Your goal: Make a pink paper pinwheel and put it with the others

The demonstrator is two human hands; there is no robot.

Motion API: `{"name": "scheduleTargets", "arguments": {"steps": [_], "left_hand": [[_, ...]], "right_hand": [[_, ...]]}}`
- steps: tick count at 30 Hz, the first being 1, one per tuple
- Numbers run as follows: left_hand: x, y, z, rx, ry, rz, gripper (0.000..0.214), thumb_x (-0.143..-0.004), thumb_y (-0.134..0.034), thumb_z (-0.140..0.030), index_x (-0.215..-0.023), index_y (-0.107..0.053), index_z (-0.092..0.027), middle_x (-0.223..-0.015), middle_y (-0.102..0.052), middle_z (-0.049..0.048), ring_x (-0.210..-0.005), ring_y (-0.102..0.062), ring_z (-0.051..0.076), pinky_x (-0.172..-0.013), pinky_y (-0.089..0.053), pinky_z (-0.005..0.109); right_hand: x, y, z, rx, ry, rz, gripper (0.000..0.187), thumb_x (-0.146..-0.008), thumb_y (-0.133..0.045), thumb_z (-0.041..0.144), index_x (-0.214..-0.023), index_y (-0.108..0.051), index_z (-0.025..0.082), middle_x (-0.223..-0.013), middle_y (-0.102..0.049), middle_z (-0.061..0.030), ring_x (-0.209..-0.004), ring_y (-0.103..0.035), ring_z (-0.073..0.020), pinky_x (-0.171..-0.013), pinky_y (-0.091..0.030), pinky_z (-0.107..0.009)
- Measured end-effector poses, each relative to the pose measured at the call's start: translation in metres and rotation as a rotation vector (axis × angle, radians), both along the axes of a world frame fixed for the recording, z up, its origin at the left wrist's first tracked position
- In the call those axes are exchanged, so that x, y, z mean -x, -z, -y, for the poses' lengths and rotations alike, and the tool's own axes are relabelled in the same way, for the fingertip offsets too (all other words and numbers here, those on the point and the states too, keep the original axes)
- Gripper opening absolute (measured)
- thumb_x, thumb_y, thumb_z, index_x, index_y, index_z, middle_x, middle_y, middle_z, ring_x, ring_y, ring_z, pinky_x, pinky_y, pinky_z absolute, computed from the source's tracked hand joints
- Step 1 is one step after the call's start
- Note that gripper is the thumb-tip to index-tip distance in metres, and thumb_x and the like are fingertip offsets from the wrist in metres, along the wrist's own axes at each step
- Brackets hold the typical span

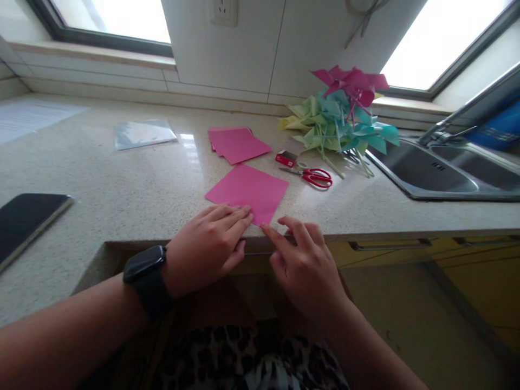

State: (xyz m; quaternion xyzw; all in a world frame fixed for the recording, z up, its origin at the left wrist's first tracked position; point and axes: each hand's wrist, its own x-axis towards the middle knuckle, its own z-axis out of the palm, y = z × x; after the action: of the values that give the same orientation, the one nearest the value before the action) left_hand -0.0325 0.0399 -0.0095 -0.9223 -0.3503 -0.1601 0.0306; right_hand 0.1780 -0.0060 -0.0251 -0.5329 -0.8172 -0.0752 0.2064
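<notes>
A square sheet of pink paper [254, 187] lies on the counter near its front edge, one corner pointing towards me. My left hand [211, 235] rests on the sheet's near left side, its fingers stretched out flat. At the near corner, the index fingertip of my right hand [303, 252] touches the paper; its other fingers are loosely bent and apart, with nothing visible in them. Beyond the sheet sits a stack of pink paper squares [239, 145]. Red-handled scissors [317, 176] lie to the right, beside a small red box [286, 158].
Several paper pinwheels [339, 116] in pink, blue, green and yellow are bunched at the back right. A steel sink [426, 192] is further right. A clear packet [144, 134] lies at the back left, and a dark phone-like device [28, 219] at the left.
</notes>
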Motion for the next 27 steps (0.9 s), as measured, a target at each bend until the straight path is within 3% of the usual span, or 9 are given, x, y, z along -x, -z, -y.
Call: {"name": "scheduleTargets", "arguments": {"steps": [16, 27], "left_hand": [[0.0, 0.0, 0.0, 0.014, 0.0, -0.008, 0.044, -0.092, -0.055, -0.019, -0.134, -0.059, -0.008, -0.138, -0.062, 0.0154, -0.123, -0.058, 0.03, -0.107, -0.047, 0.049], [0.0, 0.001, 0.0, 0.008, 0.012, -0.007, 0.046, -0.093, -0.053, -0.02, -0.137, -0.057, -0.009, -0.14, -0.061, 0.0155, -0.125, -0.057, 0.03, -0.109, -0.047, 0.05]], "right_hand": [[0.008, -0.002, 0.0, 0.032, 0.128, 0.132, 0.051, -0.091, -0.054, 0.019, -0.14, -0.057, 0.031, -0.139, -0.054, -0.0073, -0.11, -0.051, -0.0304, -0.093, -0.043, -0.048], [0.011, -0.005, -0.006, 0.051, 0.128, 0.151, 0.054, -0.089, -0.055, 0.018, -0.142, -0.055, 0.029, -0.14, -0.053, -0.008, -0.109, -0.05, -0.0312, -0.092, -0.042, -0.049]]}}
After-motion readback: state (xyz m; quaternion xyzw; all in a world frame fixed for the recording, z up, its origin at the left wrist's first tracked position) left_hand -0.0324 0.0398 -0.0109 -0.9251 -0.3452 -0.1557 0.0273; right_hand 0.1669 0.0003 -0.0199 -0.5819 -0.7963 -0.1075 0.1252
